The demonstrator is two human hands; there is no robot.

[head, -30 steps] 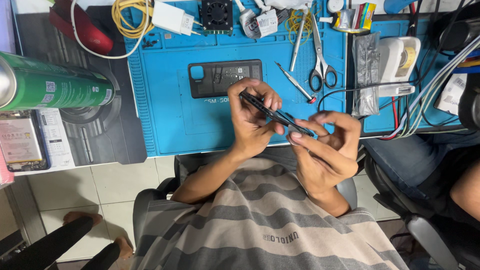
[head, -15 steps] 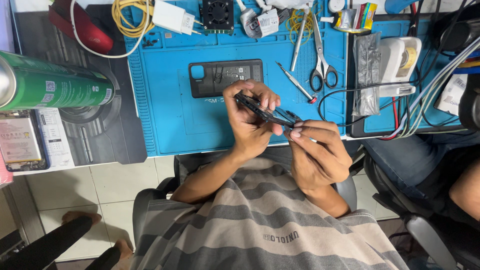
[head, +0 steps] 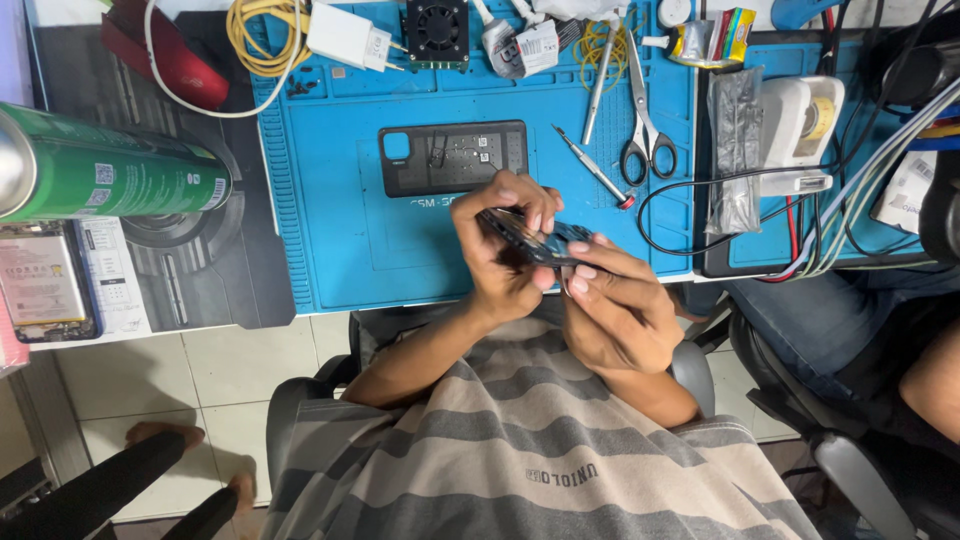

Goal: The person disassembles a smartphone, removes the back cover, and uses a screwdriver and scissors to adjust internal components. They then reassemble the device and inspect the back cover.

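Nearest the camera was the person's grey-and-tan striped shirt (head: 520, 450), with both forearms rising from it toward the bench edge. The left hand (head: 505, 245) was closed around a dark phone body (head: 535, 238), fingers wrapped over its far edge and thumb beneath. The right hand (head: 610, 300) was also curled on the phone's near end, fingertips pressed to its edge; whether a small tool sat between those fingers could not be told. The phone was held tilted in the air, just above the front edge of the blue work mat (head: 340, 200), not resting on it.

Just beyond the hands a black phone back cover (head: 452, 158) lay flat on the mat, camera cut-out to the left. To its right lay a small screwdriver (head: 594, 167), then scissors (head: 646, 120) and tweezers (head: 598, 85). A black cable (head: 690, 185) looped past the scissors toward a white tape dispenser (head: 800, 130), beside a grey plastic pouch (head: 735, 150).

At the mat's far edge sat a small black fan (head: 437, 30), a white charger (head: 345, 38) and a coiled yellow cable (head: 262, 35). Far left, a green spray can (head: 110, 175) lay on its side on a dark desk mat (head: 200, 270). Another person's leg in blue trousers (head: 820, 310) occupied the right.
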